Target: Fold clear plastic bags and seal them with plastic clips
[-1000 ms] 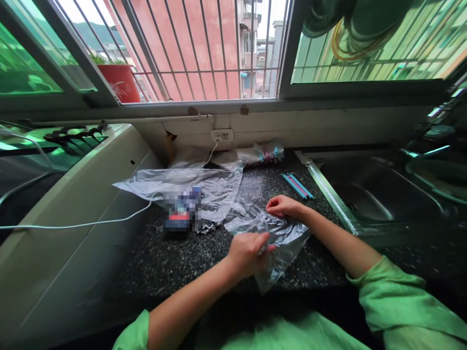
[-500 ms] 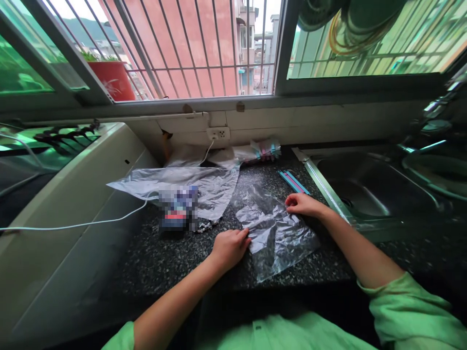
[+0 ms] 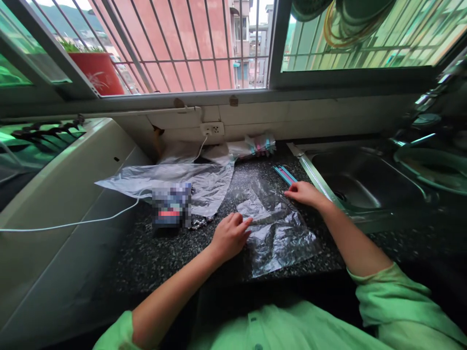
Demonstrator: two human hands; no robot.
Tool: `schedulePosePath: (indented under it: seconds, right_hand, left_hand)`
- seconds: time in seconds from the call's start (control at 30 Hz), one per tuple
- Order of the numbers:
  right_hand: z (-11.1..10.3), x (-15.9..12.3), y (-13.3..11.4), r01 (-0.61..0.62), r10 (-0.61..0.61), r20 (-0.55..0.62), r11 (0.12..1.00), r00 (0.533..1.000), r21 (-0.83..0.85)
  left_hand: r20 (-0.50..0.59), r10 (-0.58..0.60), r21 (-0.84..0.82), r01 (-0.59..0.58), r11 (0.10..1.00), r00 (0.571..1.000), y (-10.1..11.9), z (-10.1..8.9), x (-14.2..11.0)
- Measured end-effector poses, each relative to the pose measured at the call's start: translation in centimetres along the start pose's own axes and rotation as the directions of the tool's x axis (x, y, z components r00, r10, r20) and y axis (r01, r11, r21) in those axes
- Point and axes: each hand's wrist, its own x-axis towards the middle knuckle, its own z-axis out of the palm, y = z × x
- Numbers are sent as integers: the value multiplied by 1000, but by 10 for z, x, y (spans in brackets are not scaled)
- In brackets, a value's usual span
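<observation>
A clear, crinkled plastic bag (image 3: 279,243) lies flat on the dark speckled counter between my hands. My left hand (image 3: 230,236) is at the bag's left edge, with loosely bent fingers somewhat apart and nothing visible in them. Beyond the bag's right upper edge is my right hand (image 3: 304,193), its fingers stretched leftward and apparently holding nothing. Just past these fingers lie thin blue and pink strips (image 3: 284,174); whether the hand touches them I cannot tell. A larger translucent plastic sheet (image 3: 215,187) spreads out farther left.
A blurred-out object (image 3: 170,211) with a white cable (image 3: 109,219) sits left of my left hand. Bundled strips in plastic (image 3: 260,145) lie at the back. A metal sink (image 3: 368,180) is on the right, a knife (image 3: 295,149) at its corner, a wall socket (image 3: 212,129) behind.
My right hand has left the bag's right part and come closer to the blue and pink strips. My left hand has risen slightly at the bag's edge. The whole view has shifted a little.
</observation>
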Motion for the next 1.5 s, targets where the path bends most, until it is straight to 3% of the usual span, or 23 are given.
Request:
schedulePosePath:
  seconds: [0.07, 0.1, 0.23, 0.4, 0.5, 0.6, 0.7, 0.83, 0.9, 0.97, 1.0, 1.03, 1.1, 1.17, 1.23, 1.3, 1.37, 1.43, 1.5]
  right_hand:
    - [4, 15, -12, 92, -91, -164, 996, 982, -4]
    - [6, 24, -19, 164, -160, -157, 986, 974, 12]
    - [13, 66, -45, 302, -300, -31, 952, 953, 53]
    - [14, 98, -59, 329, -347, 232, 938, 909, 111]
    - [9, 104, -56, 323, -341, 291, 940, 894, 108]
    - [0, 102, -50, 317, -333, 259, 943, 907, 103]
    - [-11, 94, -48, 329, -346, 211, 938, 914, 112]
    - [-21, 83, -58, 369, -386, 162, 921, 908, 123]
    - [-25, 81, -64, 390, -405, 143, 913, 903, 121]
    - [-29, 79, -69, 405, -417, 117, 907, 901, 113]
    - [-32, 79, -71, 409, -419, 101, 907, 903, 106]
    - [-35, 77, -71, 406, -414, 82, 909, 907, 98]
    - [-38, 72, -71, 422, -422, -12, 905, 907, 62]
    - [-36, 61, -69, 501, -495, -163, 865, 853, -5]
    - [-23, 45, -68, 629, -628, -242, 773, 739, -83]
    - [-3, 27, -66, 730, -737, -113, 675, 666, -104]
    - [20, 12, -63, 757, -759, 51, 638, 649, -142]
    - [37, 4, -59, 735, -722, 142, 656, 677, -173]
    - [42, 6, -52, 677, -665, 126, 716, 736, -170]
  left_hand:
    - [26, 95, -27, -94, 995, 995, 9, 2, 6]
    - [41, 132, -52, -130, 990, 990, 13, 3, 6]
    - [99, 152, -143, -137, 980, 983, 27, 10, -3]
    - [135, 123, -164, -100, 981, 983, 26, 12, -16]
    - [134, 114, -160, -92, 983, 984, 23, 10, -23]
    - [112, 113, -179, -92, 980, 987, 20, 7, -28]
    - [71, 94, -239, -75, 968, 993, 9, 4, -17]
    - [-86, -135, -251, 110, 962, 987, -25, -4, 42]
    - [-98, -242, -257, 210, 943, 965, -47, -7, 80]
    - [-9, -330, -336, 308, 890, 944, -65, -7, 112]
    - [87, -365, -398, 369, 840, 927, -73, -5, 124]
    - [195, -378, -457, 425, 782, 905, -79, -4, 133]
    - [290, -389, -501, 485, 716, 874, -88, 0, 141]
    - [277, -412, -510, 496, 702, 868, -95, 1, 142]
    - [231, -439, -514, 492, 703, 868, -101, 0, 140]
    - [200, -454, -522, 486, 701, 868, -106, -2, 138]
    - [180, -456, -531, 477, 700, 871, -109, -6, 138]
    - [145, -433, -539, 438, 720, 890, -109, -10, 138]
    - [73, -373, -522, 354, 776, 925, -106, -15, 136]
